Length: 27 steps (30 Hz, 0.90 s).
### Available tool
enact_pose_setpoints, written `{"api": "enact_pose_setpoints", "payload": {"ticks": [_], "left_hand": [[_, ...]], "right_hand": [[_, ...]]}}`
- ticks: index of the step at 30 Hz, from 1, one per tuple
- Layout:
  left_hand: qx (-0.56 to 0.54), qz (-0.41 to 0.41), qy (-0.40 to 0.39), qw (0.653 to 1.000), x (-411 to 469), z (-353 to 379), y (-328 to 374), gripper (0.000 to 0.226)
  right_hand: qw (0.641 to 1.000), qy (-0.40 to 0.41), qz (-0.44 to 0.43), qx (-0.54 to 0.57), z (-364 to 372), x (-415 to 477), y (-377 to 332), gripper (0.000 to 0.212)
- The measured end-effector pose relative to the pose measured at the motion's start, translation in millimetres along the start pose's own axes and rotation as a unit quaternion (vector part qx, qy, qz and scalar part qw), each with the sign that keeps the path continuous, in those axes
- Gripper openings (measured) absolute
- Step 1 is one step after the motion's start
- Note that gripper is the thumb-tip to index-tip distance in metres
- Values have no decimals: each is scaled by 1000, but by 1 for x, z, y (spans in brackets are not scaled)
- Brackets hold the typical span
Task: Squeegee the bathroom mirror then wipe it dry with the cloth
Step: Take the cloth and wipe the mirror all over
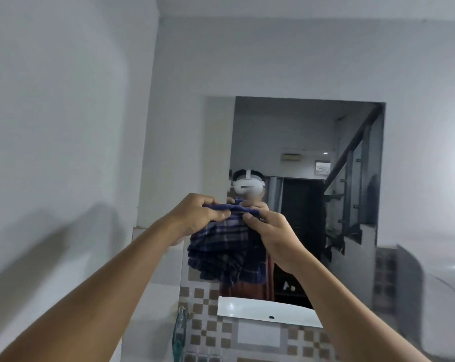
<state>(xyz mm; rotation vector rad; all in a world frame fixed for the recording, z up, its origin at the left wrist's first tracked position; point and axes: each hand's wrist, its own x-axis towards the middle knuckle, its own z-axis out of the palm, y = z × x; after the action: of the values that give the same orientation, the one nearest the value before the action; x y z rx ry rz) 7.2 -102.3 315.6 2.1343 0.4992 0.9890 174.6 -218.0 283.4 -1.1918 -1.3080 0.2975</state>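
The wall mirror [299, 142] hangs straight ahead and reflects a person wearing a white headset, a dark doorway and a stair rail. Both arms are raised in front of its lower left part. A blue and white plaid cloth [226, 249] hangs bunched between my hands. My left hand [197, 214] pinches the cloth's top edge on the left. My right hand [276, 236] pinches the same edge on the right. The cloth hangs a little in front of the glass; whether it touches the glass cannot be told. No squeegee is in view.
A white washbasin [250, 308] sits below the mirror. Brown and white checked tiles [203, 327] cover the wall under it. A glass corner shelf [180, 333] sticks out at lower left. White walls rise on the left and right.
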Motion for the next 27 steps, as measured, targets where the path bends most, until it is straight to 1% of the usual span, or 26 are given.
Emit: {"api": "enact_pose_setpoints", "payload": {"ticks": [1, 3, 4, 5, 8, 10, 12, 14, 17, 19, 22, 25, 26, 27], "left_hand": [[-12, 10, -9, 1000, 3, 6, 7, 9], [-17, 35, -16, 999, 7, 18, 20, 10], [-12, 45, -15, 999, 10, 23, 27, 10], [-6, 52, -15, 999, 13, 28, 31, 10], [5, 61, -22, 998, 24, 39, 44, 17], [-3, 60, -45, 997, 30, 44, 53, 19], [-35, 37, -75, 996, 32, 48, 62, 18], [-49, 13, -88, 995, 36, 51, 69, 18], [-11, 30, -61, 998, 41, 60, 74, 21], [4, 40, -33, 999, 45, 66, 82, 26], [17, 47, -23, 998, 48, 69, 98, 32], [40, 46, -27, 998, 57, 63, 109, 26], [39, 44, -26, 998, 60, 61, 113, 24], [35, 42, -23, 998, 63, 59, 116, 22]], "right_hand": [[1000, 18, -6, -13, -6, -4, -4, 19], [998, 39, -16, -53, -23, -6, -5, 36], [997, 40, -22, -61, -30, -9, -7, 39], [997, 41, -25, -57, -36, -12, -11, 36], [997, 58, -16, -41, -51, -23, -27, 19], [995, 76, -24, -60, -62, -25, -31, 15], [994, 94, -20, -60, -73, -27, -35, 16], [995, 91, -1, -27, -82, -29, -40, 15], [995, 104, 5, -1, -88, -32, -47, 13], [993, 117, 4, -19, -88, -33, -48, 14], [991, 117, 11, -57, -87, -31, -46, 15], [991, 137, 11, 3, -90, -23, -49, 21], [988, 156, 2, -2, -90, -20, -51, 23], [982, 184, -16, -34, -88, -17, -53, 27]]}}
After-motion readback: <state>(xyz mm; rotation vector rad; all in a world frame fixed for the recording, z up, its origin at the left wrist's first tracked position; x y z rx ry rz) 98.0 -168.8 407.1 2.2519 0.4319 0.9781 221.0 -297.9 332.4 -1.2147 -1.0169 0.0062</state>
